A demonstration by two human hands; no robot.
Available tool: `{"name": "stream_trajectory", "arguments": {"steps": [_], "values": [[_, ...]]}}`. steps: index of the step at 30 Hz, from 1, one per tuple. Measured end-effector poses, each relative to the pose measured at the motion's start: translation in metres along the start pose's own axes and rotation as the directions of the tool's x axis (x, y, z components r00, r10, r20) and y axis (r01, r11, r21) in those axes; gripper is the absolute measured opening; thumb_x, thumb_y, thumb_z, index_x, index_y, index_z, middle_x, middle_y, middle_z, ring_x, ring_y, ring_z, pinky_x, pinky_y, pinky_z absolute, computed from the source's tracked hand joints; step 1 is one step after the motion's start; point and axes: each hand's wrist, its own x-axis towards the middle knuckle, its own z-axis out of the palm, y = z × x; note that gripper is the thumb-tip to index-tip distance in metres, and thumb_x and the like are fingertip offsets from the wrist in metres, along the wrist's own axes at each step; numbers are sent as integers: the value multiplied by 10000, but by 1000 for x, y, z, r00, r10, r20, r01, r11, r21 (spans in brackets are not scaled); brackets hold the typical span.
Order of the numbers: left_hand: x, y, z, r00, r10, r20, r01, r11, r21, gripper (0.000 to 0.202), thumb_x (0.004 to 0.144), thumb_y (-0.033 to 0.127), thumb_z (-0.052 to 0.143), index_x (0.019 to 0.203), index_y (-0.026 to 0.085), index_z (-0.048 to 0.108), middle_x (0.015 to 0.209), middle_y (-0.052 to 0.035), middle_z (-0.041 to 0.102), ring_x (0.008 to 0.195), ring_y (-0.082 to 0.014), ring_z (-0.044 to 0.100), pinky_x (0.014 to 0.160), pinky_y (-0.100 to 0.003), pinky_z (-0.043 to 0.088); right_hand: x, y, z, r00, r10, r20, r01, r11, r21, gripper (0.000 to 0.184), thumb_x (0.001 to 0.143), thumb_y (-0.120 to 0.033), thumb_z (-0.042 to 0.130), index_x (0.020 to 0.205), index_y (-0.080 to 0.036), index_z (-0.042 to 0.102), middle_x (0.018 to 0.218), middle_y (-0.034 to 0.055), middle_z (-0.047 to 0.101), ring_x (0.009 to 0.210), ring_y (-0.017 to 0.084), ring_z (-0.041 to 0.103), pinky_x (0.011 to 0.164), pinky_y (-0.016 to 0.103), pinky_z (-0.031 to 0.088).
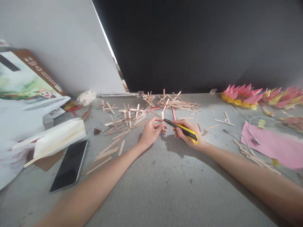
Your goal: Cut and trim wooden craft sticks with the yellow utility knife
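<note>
My left hand (152, 131) is closed on a wooden craft stick (163, 115) that points up from between its fingertips. In my right hand (189, 134) is a yellow and black utility knife (186, 130). The knife's tip end is at the held stick, right by my left fingers; whether the blade touches the wood I cannot tell. Just beyond both hands lie a heap of loose craft sticks (182, 104) and several crossed stick pieces (129, 115). A red and white strip (173, 113) lies behind the knife.
At left are a black phone (69, 165), a white paper packet (60, 137) and a printed bag (28, 82). On the right lie a pink sheet (272, 145), a grey cable (247, 138), more sticks (255, 157) and pink-yellow folded paper crowns (242, 96). A dark panel (189, 44) stands behind.
</note>
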Motion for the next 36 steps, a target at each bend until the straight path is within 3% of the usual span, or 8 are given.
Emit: {"name": "stream_trajectory", "arguments": {"steps": [14,17,20,22,28,36], "values": [[-2,0,0,1000,7,9,-8,999,33,485,928,597,791,1034,198,536,870,-87,829,697,-192,785,707,-303,605,0,1,1,999,29,16,-28,999,-21,379,1092,-479,604,1361,-222,675,857,36,748,667,163,717,687,306,583],[-3,2,1,1000,12,16,-13,999,31,516,952,548,785,1232,186,548,882,-76,828,711,-197,790,725,-310,616,0,0,0,1000,22,12,-21,999,-37,368,1094,-469,602,1355,-223,679,841,28,744,654,156,711,695,306,583],[-3,3,1,998,41,42,-41,999,7,742,968,503,784,1539,197,420,893,-61,824,722,-203,798,740,-320,633,0,0,0,1000,3,28,-3,999,-32,384,1090,-485,606,1350,-213,680,860,39,757,662,160,722,699,314,597],[-3,3,1,996,56,64,-56,998,-3,806,972,500,782,1603,210,373,899,-58,818,720,-201,801,739,-317,641,0,0,0,999,7,36,-7,1000,-10,401,1091,-500,600,1352,-206,678,866,46,761,667,165,728,694,319,608],[1,-4,0,991,70,113,-57,991,-119,712,961,500,798,1512,229,438,850,-13,762,717,-193,795,709,-299,656,1,-3,-1,998,26,62,-30,998,53,397,1088,-483,616,1349,-189,675,835,34,751,658,155,723,698,314,613],[4,-4,-4,982,47,183,0,968,-252,761,910,479,866,1463,233,405,892,-42,800,751,-191,794,764,-314,649,5,-7,-2,995,94,28,-97,985,145,414,1067,-533,635,1291,-192,705,807,28,748,642,155,718,666,313,608]]}}
